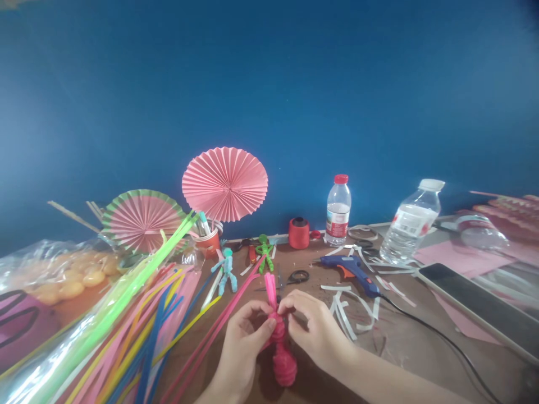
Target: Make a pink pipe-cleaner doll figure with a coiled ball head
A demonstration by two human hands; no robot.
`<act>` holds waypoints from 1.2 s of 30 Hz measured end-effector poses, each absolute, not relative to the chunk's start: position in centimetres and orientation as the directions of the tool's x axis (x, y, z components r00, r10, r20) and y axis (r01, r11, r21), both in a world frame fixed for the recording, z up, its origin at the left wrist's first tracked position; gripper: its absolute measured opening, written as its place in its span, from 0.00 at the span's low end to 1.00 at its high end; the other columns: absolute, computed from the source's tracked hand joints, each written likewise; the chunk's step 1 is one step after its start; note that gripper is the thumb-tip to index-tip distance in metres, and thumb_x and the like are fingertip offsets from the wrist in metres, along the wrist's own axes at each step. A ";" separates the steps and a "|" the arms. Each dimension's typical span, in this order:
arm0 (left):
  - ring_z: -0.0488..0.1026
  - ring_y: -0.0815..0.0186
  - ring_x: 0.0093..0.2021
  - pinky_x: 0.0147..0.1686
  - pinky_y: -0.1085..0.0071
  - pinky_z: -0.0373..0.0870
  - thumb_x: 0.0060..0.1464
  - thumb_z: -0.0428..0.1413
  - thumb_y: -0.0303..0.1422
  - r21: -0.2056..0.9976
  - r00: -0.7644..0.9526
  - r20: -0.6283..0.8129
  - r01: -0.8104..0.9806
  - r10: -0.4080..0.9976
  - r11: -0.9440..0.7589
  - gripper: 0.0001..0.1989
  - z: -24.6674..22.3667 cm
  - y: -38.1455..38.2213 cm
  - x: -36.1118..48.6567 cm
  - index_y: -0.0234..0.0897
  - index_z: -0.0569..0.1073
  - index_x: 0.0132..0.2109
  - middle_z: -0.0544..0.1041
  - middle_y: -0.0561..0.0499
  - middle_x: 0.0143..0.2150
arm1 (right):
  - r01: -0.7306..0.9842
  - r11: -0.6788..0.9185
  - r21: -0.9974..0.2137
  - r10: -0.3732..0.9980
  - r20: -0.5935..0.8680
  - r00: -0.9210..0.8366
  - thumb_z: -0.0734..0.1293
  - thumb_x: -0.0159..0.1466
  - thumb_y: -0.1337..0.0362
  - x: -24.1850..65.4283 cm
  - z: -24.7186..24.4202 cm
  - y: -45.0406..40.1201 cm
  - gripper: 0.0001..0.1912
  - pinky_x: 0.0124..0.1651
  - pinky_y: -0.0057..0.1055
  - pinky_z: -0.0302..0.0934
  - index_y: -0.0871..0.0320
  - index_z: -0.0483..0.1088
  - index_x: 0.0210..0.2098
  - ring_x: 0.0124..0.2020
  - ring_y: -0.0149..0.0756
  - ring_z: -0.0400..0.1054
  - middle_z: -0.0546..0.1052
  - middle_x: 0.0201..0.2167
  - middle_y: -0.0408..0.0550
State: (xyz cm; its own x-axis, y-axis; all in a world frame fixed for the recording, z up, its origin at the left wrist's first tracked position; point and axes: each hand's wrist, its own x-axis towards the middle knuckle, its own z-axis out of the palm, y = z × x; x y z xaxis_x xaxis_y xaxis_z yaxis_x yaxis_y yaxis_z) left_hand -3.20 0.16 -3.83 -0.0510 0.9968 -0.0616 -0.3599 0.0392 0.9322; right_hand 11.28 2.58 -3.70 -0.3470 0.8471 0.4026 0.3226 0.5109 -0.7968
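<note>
A pink pipe-cleaner figure (285,367) with a coiled round end hangs between my hands, low in the middle of the view. My left hand (246,336) pinches its coiled middle from the left, thumb across the front. From the right, my right hand (315,325) has its fingertips closed at the top of the coils, where straight pink stems (270,287) stick up. Exactly what the right fingertips grip is partly hidden. Just beyond the hands stand a light blue pipe-cleaner figure (227,272) and a green pipe-cleaner figure (264,249).
Loose colored pipe cleaners (155,336) spread at left. A blue glue gun (351,272) with a cord, black-handled scissors (298,276), white paper strips (343,314), two water bottles (338,210) and a phone (480,306) lie or stand at right. Pink paper fans (225,184) stand behind.
</note>
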 end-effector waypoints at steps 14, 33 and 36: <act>0.73 0.67 0.27 0.29 0.74 0.69 0.37 0.64 0.28 0.939 -0.048 -0.099 -0.336 0.994 0.077 0.07 -4.1 0.3 -3.4 0.32 0.76 0.29 0.78 0.49 0.27 | 0.347 0.441 -0.828 0.888 0.346 -0.303 0.57 0.52 0.78 11.4 -3.6 2.3 0.13 0.33 0.25 0.58 0.57 0.67 0.29 0.30 0.30 0.66 0.72 0.27 0.41; 0.73 0.65 0.30 0.31 0.73 0.69 0.42 0.61 0.30 0.989 -0.061 -0.020 -0.150 0.998 0.011 0.07 -4.6 0.6 -4.0 0.33 0.77 0.31 0.78 0.49 0.28 | 0.024 0.145 -0.989 0.960 0.134 -0.244 0.62 0.55 0.70 11.1 -3.8 2.5 0.03 0.32 0.25 0.61 0.58 0.67 0.28 0.28 0.31 0.65 0.70 0.25 0.41; 0.73 0.65 0.28 0.30 0.74 0.70 0.40 0.62 0.30 0.984 -0.099 -0.027 -0.180 0.995 0.009 0.07 -4.5 0.5 -3.8 0.33 0.77 0.31 0.78 0.48 0.27 | 0.064 0.176 -0.982 0.960 0.158 -0.230 0.60 0.56 0.70 10.9 -4.0 2.4 0.04 0.34 0.26 0.61 0.57 0.66 0.31 0.31 0.32 0.67 0.72 0.27 0.42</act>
